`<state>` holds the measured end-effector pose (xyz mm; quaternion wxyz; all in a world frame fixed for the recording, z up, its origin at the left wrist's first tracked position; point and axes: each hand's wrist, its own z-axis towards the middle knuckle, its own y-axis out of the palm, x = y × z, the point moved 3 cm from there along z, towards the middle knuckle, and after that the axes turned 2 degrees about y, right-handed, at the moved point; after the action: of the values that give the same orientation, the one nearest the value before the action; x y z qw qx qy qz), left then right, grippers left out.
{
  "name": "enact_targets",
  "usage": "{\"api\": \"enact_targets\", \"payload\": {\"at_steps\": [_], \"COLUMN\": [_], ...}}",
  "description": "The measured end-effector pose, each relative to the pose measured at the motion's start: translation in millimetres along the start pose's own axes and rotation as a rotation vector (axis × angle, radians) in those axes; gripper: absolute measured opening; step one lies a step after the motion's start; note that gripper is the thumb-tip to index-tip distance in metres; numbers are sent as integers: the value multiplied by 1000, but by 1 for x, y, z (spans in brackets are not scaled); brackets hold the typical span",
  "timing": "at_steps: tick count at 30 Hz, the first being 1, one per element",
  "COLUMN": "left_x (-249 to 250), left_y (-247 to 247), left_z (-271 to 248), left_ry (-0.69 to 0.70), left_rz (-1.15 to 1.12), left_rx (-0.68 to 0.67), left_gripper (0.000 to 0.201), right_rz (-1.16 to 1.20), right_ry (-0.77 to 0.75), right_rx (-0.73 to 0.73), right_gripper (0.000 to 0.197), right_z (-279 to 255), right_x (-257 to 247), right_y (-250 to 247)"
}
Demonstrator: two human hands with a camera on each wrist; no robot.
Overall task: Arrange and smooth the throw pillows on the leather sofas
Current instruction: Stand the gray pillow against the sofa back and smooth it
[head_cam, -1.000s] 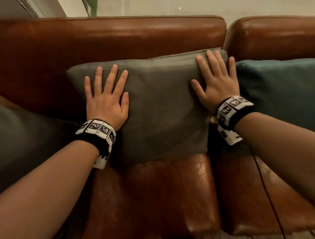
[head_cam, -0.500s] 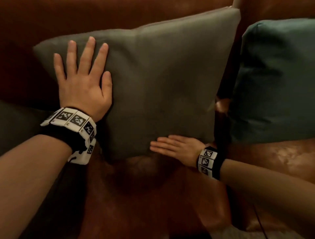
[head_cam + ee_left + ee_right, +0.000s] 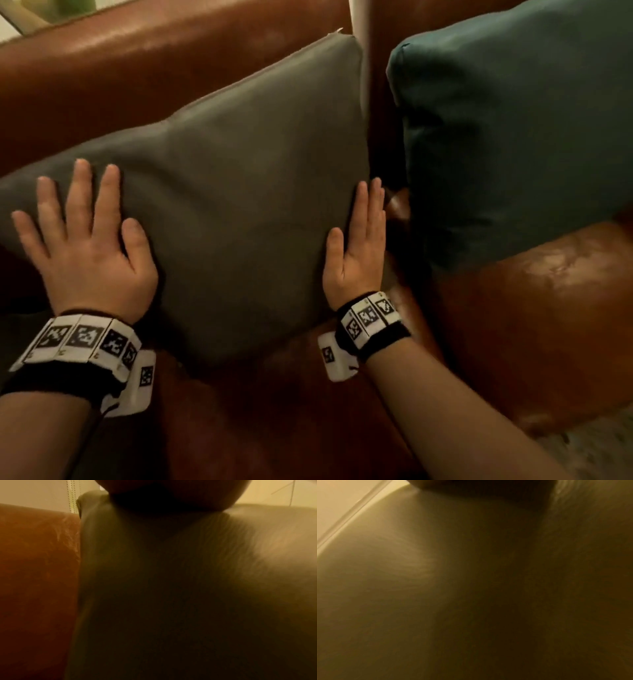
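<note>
Head view gives me the grey-green square fabric throw pillow (image 3: 239,192) leaning against the backrest of the brown leather sofa (image 3: 144,78), its lower edge on the seat. My left hand (image 3: 89,253) lies flat on the pillow's left part, fingers spread and straight, gripping nothing. My right hand (image 3: 356,250) rests along the pillow's right edge, fingers straight and together, thumb apart, holding nothing. Just beside it to the right stands a teal square fabric pillow (image 3: 513,137). Both wrist views are dim and blurred, showing only close fabric.
</note>
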<state>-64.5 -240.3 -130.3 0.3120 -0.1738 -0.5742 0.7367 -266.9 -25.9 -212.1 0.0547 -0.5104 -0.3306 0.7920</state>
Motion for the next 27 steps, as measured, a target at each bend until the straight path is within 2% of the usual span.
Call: {"api": "enact_targets", "payload": {"at_steps": [2,3,6,7,12,15,17,18,20,22,23,25,27], "left_x": [6,12,40,48,59,63,74,84,111,135,139,132,103], "left_y": [-6,-11,-20,-20,-16,-20,-25,-27,-20,-8,-4,-2,-5], "left_z": [2,3,8,11,18,17,12,8,2,-1,0,6,8], "left_ry": [-22,-24,33,44,24,18,21,56,180,243,228,157,29], "left_rz": [-23,-36,-44,-27,33,27,-23,-50,-57,-18,-7,-10,-14], "left_rx": [-6,-8,-63,-88,-140,-142,-92,-63,-72,-133,-160,-177,-159], "left_gripper": [58,60,63,63,65,66,67,68,67,65,64,63,62], "right_rz": [95,78,-79,-100,-12,-9,2,-3,-81,-221,-300,-469,-586], "right_ry": [149,137,-26,-4,182,206,199,132,-150,-466,-572,-627,-578], "right_rx": [23,-11,-190,-211,-171,-173,-152,-134,-154,-269,-321,-356,-359], "right_gripper": [66,67,72,72,70,70,67,66,60,54,52,52,56], "right_z": [-16,-25,-36,-29,27,36,38,42,57,75,86,110,126], "right_x": [-1,-7,-34,-36,-22,-18,-28,-39,-73,-101,-107,-103,-92], "right_y": [-6,-7,2,5,7,1,-11,-18,-28,-24,-18,-13,-18]}}
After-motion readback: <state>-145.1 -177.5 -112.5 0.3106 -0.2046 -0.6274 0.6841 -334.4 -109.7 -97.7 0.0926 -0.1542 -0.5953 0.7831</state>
